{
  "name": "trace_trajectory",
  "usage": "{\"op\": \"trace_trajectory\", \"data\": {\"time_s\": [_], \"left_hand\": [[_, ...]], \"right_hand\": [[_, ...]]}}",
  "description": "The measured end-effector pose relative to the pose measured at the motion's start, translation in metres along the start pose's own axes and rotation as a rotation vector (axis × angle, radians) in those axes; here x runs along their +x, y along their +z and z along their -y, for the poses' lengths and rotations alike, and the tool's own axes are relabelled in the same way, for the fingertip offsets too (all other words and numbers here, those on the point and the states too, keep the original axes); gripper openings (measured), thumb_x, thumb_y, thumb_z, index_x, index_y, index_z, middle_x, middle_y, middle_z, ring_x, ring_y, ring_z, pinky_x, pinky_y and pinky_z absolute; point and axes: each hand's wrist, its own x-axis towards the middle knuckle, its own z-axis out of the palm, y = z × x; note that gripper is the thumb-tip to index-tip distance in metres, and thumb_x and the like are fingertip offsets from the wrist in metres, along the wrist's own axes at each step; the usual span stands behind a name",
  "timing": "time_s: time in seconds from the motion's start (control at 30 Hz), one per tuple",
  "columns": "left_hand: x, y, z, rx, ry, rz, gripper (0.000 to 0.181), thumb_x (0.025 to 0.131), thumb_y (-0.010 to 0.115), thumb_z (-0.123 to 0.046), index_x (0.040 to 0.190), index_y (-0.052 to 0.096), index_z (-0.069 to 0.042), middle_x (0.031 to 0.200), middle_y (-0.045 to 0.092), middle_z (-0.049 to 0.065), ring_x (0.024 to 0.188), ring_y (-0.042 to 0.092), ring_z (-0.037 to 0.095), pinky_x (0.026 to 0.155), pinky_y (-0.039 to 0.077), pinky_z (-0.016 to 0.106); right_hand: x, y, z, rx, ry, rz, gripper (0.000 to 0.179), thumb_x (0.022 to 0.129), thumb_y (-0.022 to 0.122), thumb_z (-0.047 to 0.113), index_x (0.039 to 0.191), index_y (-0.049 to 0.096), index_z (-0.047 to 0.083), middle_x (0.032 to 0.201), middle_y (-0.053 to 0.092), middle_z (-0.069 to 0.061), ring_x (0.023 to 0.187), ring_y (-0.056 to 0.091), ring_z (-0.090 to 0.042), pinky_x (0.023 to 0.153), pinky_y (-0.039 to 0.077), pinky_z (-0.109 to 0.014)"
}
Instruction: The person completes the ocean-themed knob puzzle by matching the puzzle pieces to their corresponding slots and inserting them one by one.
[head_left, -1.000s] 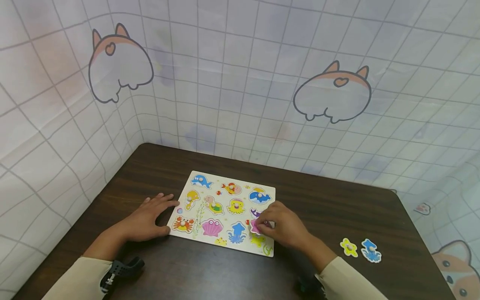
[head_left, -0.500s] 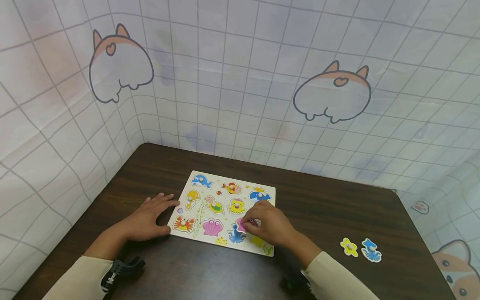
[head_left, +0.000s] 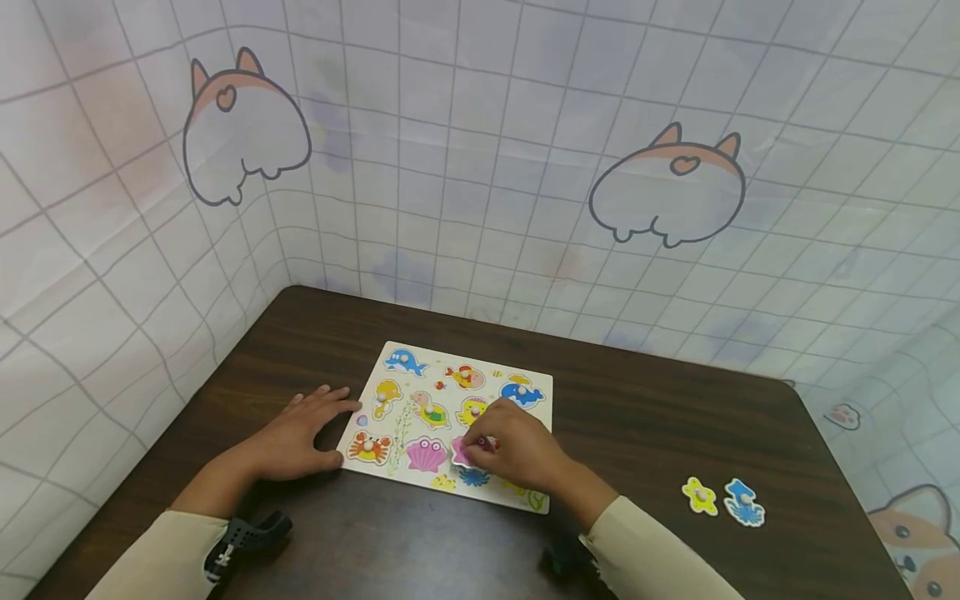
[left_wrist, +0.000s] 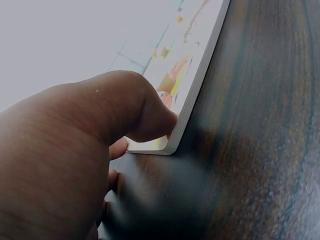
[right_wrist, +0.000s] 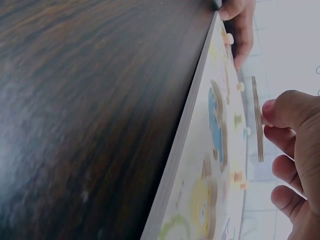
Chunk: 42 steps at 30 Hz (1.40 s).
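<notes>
A thin pink shell-shaped puzzle piece [head_left: 458,451] hangs above the sea-animal peg puzzle board [head_left: 480,493]. My right hand [head_left: 521,446] pinches it by its small knob between thumb and index finger. In the right wrist view, the piece [right_wrist: 258,120] stands edge-on and clear of the board. Just left of it lies the pink shell recess [head_left: 426,454]; the blue squid recess [head_left: 474,477] is partly covered. My left hand [head_left: 296,437] rests beside the board's left side, fingers spread. The left wrist view has its thumb [left_wrist: 150,117] on the board's near corner.
On the dark wooden table [head_left: 637,417] to the right lie a yellow starfish piece [head_left: 700,496] and a blue squid piece [head_left: 744,502]. Several knobbed pieces sit in the board, including a crab [head_left: 368,447] and a whale [head_left: 521,392]. A grid-patterned curtain [head_left: 480,167] stands behind.
My right hand has carried the pink shell piece leftward, from the board's right side past the squid recess. The left hand has stayed in place.
</notes>
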Motion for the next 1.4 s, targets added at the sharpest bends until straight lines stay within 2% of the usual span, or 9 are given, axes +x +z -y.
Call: {"op": "trace_trajectory", "data": {"time_s": [0.37, 0.73, 1.0, 1.4], "left_hand": [[0.000, -0.003, -0.003, 0.002, -0.001, -0.002, 0.077, 0.081, 0.081, -0.033, 0.150, 0.051, -0.018, 0.160, 0.037, 0.019, 0.150, 0.022, 0.048, 0.117, 0.011, 0.070], [-0.001, -0.003, -0.003, 0.002, 0.007, -0.009, 0.076, 0.081, 0.080, -0.033, 0.150, 0.051, -0.017, 0.160, 0.037, 0.019, 0.150, 0.021, 0.048, 0.117, 0.011, 0.071], [-0.001, -0.003, -0.003, 0.006, 0.011, -0.008, 0.076, 0.081, 0.080, -0.033, 0.150, 0.051, -0.017, 0.160, 0.037, 0.020, 0.150, 0.022, 0.048, 0.117, 0.012, 0.070], [-0.002, -0.004, -0.005, -0.004, 0.004, -0.005, 0.076, 0.081, 0.080, -0.032, 0.150, 0.051, -0.017, 0.160, 0.037, 0.020, 0.150, 0.022, 0.048, 0.117, 0.011, 0.070]], "right_hand": [[0.014, 0.007, 0.010, 0.026, 0.015, 0.029, 0.006, 0.093, 0.077, 0.028, 0.097, 0.082, 0.025, 0.092, 0.069, 0.023, 0.095, 0.052, -0.005, 0.085, 0.050, -0.025], [0.028, 0.018, 0.019, -0.004, -0.016, 0.039, 0.007, 0.094, 0.076, 0.028, 0.096, 0.082, 0.025, 0.091, 0.070, 0.021, 0.094, 0.052, -0.005, 0.083, 0.048, -0.023], [0.035, 0.027, 0.023, -0.015, -0.036, 0.055, 0.007, 0.094, 0.076, 0.028, 0.095, 0.082, 0.025, 0.088, 0.068, 0.022, 0.094, 0.054, -0.005, 0.088, 0.048, -0.024], [0.042, 0.036, 0.026, -0.026, -0.008, 0.099, 0.009, 0.094, 0.075, 0.027, 0.096, 0.083, 0.025, 0.089, 0.068, 0.022, 0.093, 0.053, -0.005, 0.083, 0.047, -0.021]]}}
